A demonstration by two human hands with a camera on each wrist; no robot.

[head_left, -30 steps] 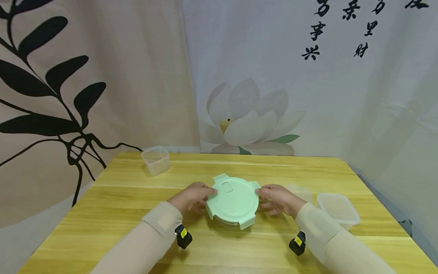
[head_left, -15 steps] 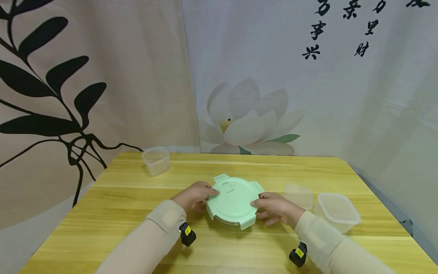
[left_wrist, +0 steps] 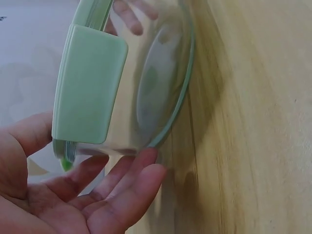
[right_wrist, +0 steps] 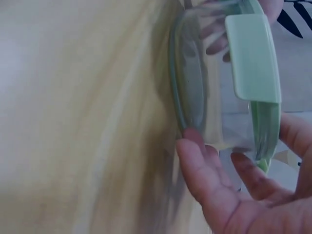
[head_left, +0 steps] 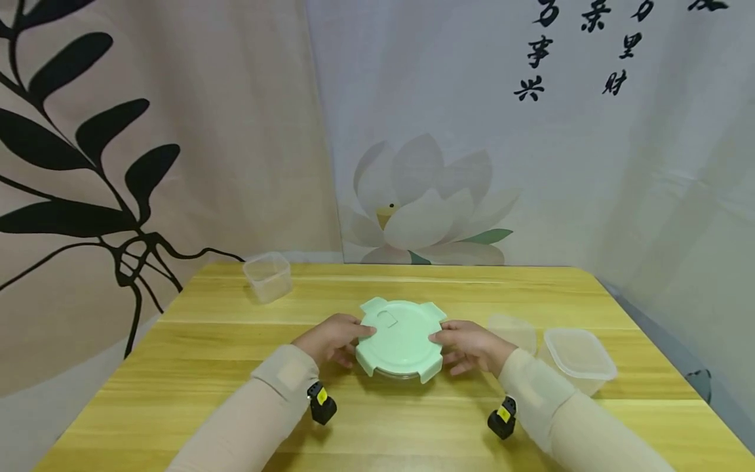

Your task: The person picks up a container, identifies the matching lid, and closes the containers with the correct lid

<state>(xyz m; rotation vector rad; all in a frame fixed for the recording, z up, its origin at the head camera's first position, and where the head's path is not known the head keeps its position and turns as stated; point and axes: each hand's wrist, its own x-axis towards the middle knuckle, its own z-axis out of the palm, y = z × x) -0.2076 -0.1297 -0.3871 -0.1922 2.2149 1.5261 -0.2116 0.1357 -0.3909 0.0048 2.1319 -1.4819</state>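
Observation:
A round clear glass food container (left_wrist: 127,114) with a mint-green lid (head_left: 400,337) is between my two hands on the wooden table. The lid has several side tabs; one latch (left_wrist: 90,85) lies against the glass in the left wrist view, another latch (right_wrist: 253,57) in the right. My left hand (head_left: 335,337) grips the left side, thumb on the lid's rim and fingers by the glass wall. Opposite it, my right hand (head_left: 472,346) grips in the same way. Whether the glass base touches the table cannot be told.
A clear plastic tub (head_left: 269,278) stands at the table's back left. To the right are a second plastic tub (head_left: 579,359) with a pale top and a flat translucent piece (head_left: 512,333), partly behind my right hand. A printed curtain (head_left: 448,131) hangs behind the table (head_left: 194,367).
The container has turned slightly counterclockwise between my hands. My right thumb has come further onto the lid, and the right hand has shifted a little left.

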